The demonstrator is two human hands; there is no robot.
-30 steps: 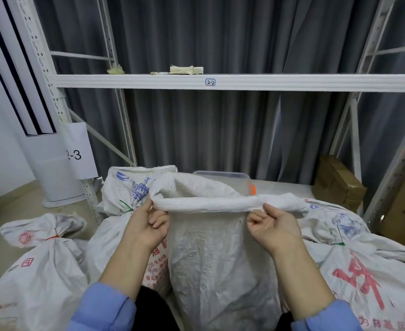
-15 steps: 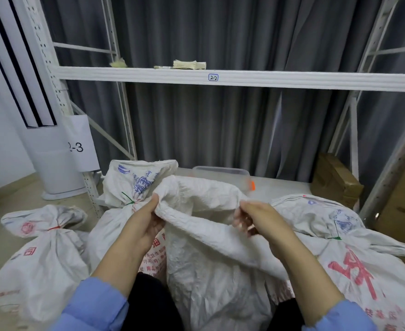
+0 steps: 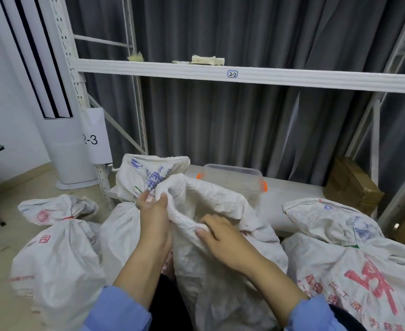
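Head view: both hands, left hand [image 3: 153, 216] and right hand [image 3: 223, 237], grip the sack [image 3: 220, 271].

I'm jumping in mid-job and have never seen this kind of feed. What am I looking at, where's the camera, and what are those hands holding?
There is no machine here: a person in blue sleeves works with two bare hands. The single picture comes from a wide-angle camera on the person's head, looking forward and down, so the arms enter from the bottom edge. The left hand and the right hand both grip the rolled-over mouth of a white woven sack right in front of the person. Other sacks lie around it: a tied sack on the floor to the left, a blue-printed sack behind the left hand, and a red-printed sack to the right. Behind them a clear box with orange clasps sits on the low shelf, under a shelf beam tagged 2-2.
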